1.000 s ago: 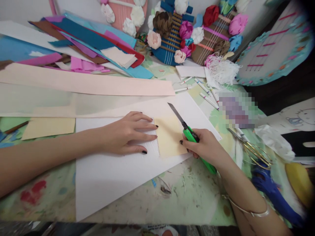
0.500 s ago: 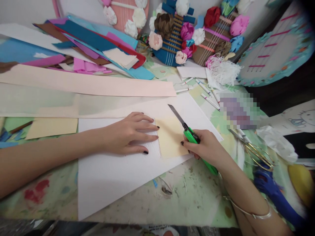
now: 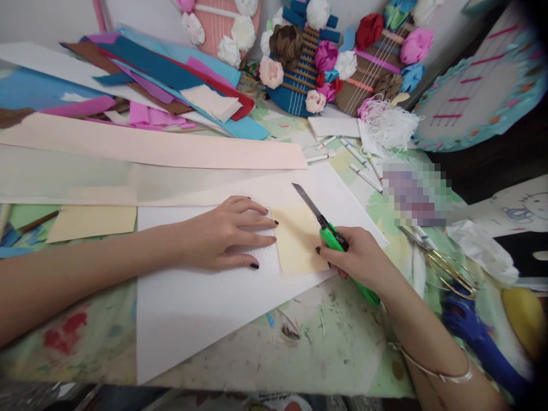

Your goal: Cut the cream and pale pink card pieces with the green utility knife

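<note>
My left hand (image 3: 233,231) lies flat with fingers spread on a white sheet (image 3: 184,331), its fingertips at the left edge of a pale yellow piece of paper (image 3: 297,245). In my right hand (image 3: 357,257) is a green utility knife (image 3: 331,237), gripped by its handle. Its blade is extended and points up and to the left, above the white sheet. The right hand hides the yellow piece's right end. Another pale yellow piece (image 3: 92,222) rests on the table left of the white sheet.
Long pale pink paper (image 3: 205,149) stretches across the left, behind my hands. Coloured paper strips (image 3: 171,68) are heaped at the back left. Gold-handled scissors (image 3: 449,268) and a blue tool (image 3: 475,331) lie at the right. Marker pens (image 3: 353,151) and decorated guitar-like crafts (image 3: 295,74) are farther back.
Both hands and the knife hold almost the same place. Only a very slight shift of the whole view shows.
</note>
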`<act>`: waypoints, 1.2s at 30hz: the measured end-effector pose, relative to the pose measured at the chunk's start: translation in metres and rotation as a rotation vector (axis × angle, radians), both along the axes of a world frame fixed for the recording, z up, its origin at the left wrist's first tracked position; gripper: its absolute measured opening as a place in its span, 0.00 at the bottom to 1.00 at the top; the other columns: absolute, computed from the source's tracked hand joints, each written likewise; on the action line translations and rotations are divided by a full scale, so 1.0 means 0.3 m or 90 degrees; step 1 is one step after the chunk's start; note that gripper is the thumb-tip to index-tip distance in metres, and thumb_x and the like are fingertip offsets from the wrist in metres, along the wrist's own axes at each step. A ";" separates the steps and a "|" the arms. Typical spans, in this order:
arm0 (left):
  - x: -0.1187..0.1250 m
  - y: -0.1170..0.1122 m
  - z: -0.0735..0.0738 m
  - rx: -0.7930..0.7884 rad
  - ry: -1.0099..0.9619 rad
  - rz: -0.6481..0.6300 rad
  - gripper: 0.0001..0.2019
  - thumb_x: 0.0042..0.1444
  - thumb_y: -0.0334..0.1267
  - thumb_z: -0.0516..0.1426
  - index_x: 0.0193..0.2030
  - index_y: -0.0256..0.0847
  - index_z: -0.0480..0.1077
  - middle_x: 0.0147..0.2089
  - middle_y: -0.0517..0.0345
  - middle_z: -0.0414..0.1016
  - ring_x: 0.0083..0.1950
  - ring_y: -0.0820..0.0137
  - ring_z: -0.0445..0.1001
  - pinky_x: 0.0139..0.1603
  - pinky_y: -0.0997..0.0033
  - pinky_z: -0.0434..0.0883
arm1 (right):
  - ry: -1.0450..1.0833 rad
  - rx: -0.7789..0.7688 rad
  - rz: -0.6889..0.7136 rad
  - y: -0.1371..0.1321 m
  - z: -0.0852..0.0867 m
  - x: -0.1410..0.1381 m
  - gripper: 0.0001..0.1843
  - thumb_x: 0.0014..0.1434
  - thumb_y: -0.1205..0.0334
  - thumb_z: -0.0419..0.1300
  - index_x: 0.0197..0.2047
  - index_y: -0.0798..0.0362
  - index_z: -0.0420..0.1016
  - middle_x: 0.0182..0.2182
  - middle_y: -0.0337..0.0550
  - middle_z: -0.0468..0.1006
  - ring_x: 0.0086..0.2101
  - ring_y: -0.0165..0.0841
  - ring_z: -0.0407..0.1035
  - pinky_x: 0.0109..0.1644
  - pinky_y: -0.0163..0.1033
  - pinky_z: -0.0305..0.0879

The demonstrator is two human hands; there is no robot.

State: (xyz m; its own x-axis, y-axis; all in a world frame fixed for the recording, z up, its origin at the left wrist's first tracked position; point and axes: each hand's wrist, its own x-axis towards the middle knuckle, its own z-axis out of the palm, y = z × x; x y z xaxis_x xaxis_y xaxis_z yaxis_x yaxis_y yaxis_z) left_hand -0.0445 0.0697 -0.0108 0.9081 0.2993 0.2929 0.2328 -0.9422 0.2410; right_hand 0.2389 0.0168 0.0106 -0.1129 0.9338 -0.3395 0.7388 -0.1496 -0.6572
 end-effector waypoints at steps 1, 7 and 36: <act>0.000 0.000 0.000 0.001 0.001 0.001 0.18 0.61 0.46 0.56 0.57 0.46 0.68 0.61 0.49 0.69 0.62 0.53 0.63 0.61 0.47 0.57 | -0.001 -0.001 -0.001 0.000 0.000 -0.001 0.08 0.51 0.61 0.57 0.23 0.51 0.64 0.13 0.34 0.67 0.15 0.29 0.63 0.20 0.33 0.56; -0.002 -0.001 0.002 -0.005 0.003 0.004 0.19 0.61 0.47 0.56 0.58 0.47 0.68 0.61 0.49 0.69 0.62 0.53 0.63 0.61 0.47 0.57 | -0.009 -0.001 0.000 0.001 0.008 -0.006 0.07 0.51 0.61 0.57 0.23 0.51 0.65 0.13 0.34 0.68 0.15 0.29 0.63 0.21 0.33 0.56; -0.002 0.002 0.002 0.003 0.019 -0.009 0.20 0.60 0.45 0.56 0.59 0.44 0.67 0.62 0.48 0.67 0.63 0.53 0.61 0.61 0.46 0.58 | -0.042 0.037 0.022 0.003 0.009 -0.009 0.09 0.50 0.60 0.57 0.21 0.52 0.63 0.13 0.35 0.67 0.18 0.28 0.61 0.22 0.33 0.52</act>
